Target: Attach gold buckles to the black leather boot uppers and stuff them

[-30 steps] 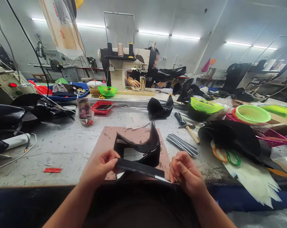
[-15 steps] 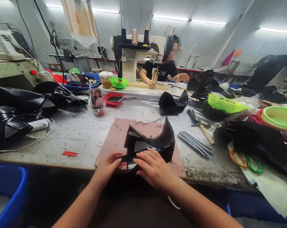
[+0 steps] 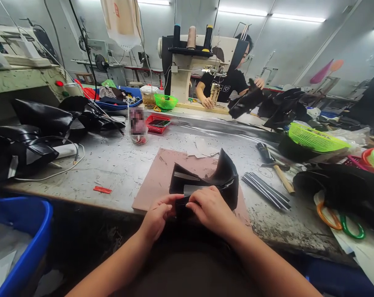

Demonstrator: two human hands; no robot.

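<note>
A curved black leather shoe upper (image 3: 219, 179) stands on a pinkish-brown work board (image 3: 162, 171) at the bench's near edge. My left hand (image 3: 157, 216) and my right hand (image 3: 210, 208) meet at its near lower edge. Both pinch a narrow black strip (image 3: 182, 202) against the upper, fingers curled and pressed together. Pale lining patches show inside the upper just above my fingers.
A bundle of black strips (image 3: 265, 190) and a hammer (image 3: 276, 169) lie right of the board. Scissors (image 3: 339, 222), green baskets (image 3: 313, 139) and black leather piles crowd the right; more leather (image 3: 35, 136) lies left. A blue bin (image 3: 22, 239) sits below left. A person works at a sewing machine (image 3: 193, 62) opposite.
My hands came together from holding the strip stretched wide apart to pressing it onto the upper's near edge. The view shifted left. The person opposite lifted a black piece.
</note>
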